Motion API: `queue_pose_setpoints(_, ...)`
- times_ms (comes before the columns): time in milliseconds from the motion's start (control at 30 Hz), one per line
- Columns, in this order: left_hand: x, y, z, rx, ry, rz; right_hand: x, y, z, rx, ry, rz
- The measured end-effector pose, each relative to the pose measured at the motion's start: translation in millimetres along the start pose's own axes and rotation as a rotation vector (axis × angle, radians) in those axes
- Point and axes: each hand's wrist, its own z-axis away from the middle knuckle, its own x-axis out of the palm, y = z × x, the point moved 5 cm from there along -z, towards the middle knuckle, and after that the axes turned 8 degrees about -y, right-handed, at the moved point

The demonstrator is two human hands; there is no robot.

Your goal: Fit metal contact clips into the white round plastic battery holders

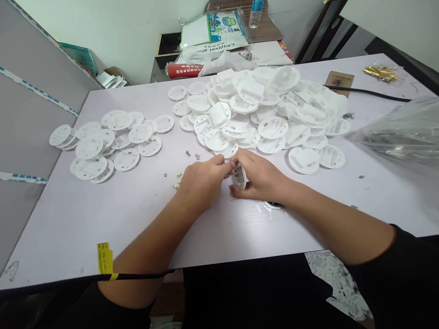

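My right hand [257,176] is closed round the edge of a round white plastic cover [239,178], which stands tilted on its side above the table. Against the cover's upper left edge, my left hand [206,180] is pinched; whatever sits between its fingertips is too small or hidden to make out. Beside my left hand lie small brass-coloured metal pieces [176,185]. A few small silver metal clips [197,156] rest just beyond it. Partly behind my right forearm is a round dark object with a pale rim [274,205], on clear plastic.
A large heap of white round covers [272,128] fills the table's middle back. A smaller group [125,160] lies at left. At right are a clear plastic bag [401,132], a black cable [370,91] and gold pieces [382,73]. A yellow-tagged cable [144,276] crosses the front edge.
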Motion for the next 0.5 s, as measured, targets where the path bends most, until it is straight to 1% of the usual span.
queue_pose_setpoints(233, 6.3, -1.6, -3.8, 0.015, 0.017, 0.077, 1.3, 1.9, -0.9, -0.048, 0.038, -0.056)
queue_pose_setpoints(400, 4.6, -3.5, -3.3, 0.062, 0.035, 0.039, -2.2, 1.8, -0.4, 0.020, -0.028, -0.108)
queue_pose_setpoints(500, 1.5, -5.2, 0.1, 0.092, 0.043, -0.023, -4.1, 1.5, 0.1, 0.024, -0.026, -0.090)
